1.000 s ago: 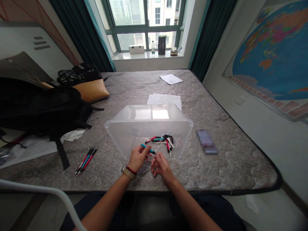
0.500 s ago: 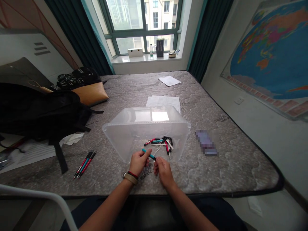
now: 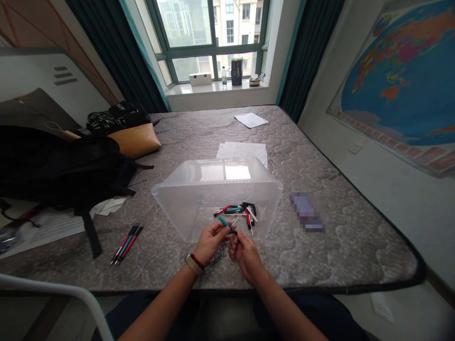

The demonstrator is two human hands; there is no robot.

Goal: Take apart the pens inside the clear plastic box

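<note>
My left hand [image 3: 209,241] and my right hand [image 3: 244,251] are both closed on a teal pen [image 3: 226,224], held just in front of a clear plastic bin [image 3: 185,208] on the mattress. The left fingers pinch the pen's upper barrel and the right fingers grip its dark lower end. Inside the bin lies a small heap of pens and pen parts [image 3: 240,210] in red, teal, black and white. A few assembled pens [image 3: 127,243] lie together on the mattress to the left.
A black backpack [image 3: 60,166] and a tan pouch [image 3: 133,137] sit at the left. Sheets of paper [image 3: 243,150] lie beyond the bin, and a blurred flat object [image 3: 304,211] lies to its right. A white tube [image 3: 53,288] crosses the lower left corner.
Both hands have shifted slightly right and towards me with the pen. The pen has tilted, and my right fingers have closed on its dark end.
</note>
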